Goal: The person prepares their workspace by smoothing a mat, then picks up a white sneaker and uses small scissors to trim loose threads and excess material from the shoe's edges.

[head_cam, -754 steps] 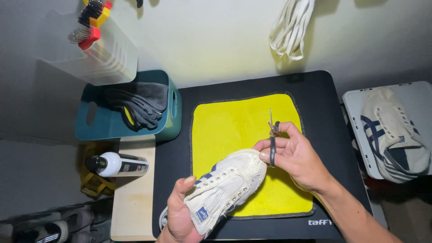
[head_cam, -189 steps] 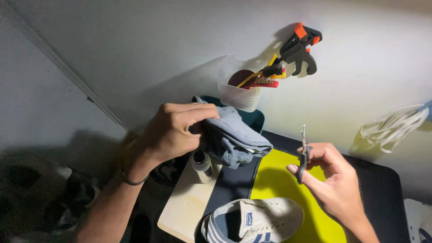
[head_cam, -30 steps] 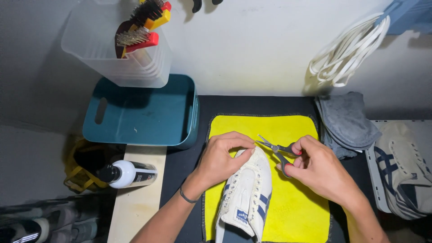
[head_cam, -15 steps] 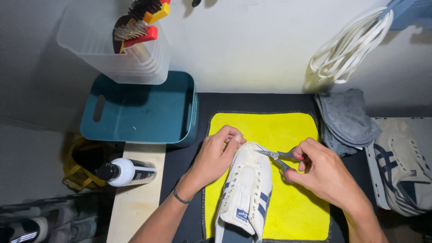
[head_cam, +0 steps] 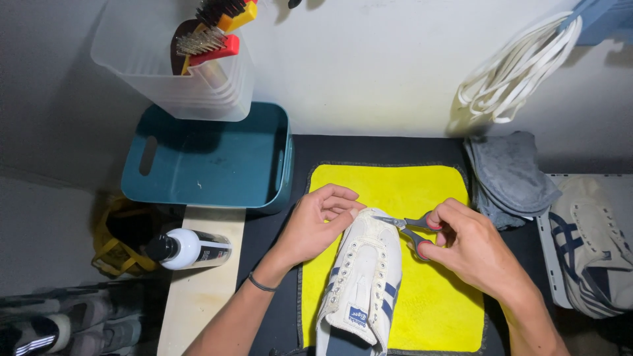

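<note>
Yellow microfibre cloth lies flat on the black mat of your worktop, and on it rests a cream canvas sneaker with navy stripes, unlaced, toe pointing away from you and its heel toward the lower edge of the view. Your left hand curls over the toe of that sneaker, fingertips pressed onto the front cap, so it is closed around the shoe's tip and steadies it. Your right hand has thumb and finger through the red-lined loops of a small pair of grey-handled scissors; the blades point left and their tips reach the right side of the toe, just beside your left fingertips. Whether the blades are parted or together is too small to tell. To the left of the mat sits a teal plastic bin, and above it a clear plastic tub holding brushes. A black-capped white bottle lies on a pale wooden board. On the right you have a folded grey cloth, a bundle of white laces hanging on the wall, and a second matching sneaker in a tray.
</note>
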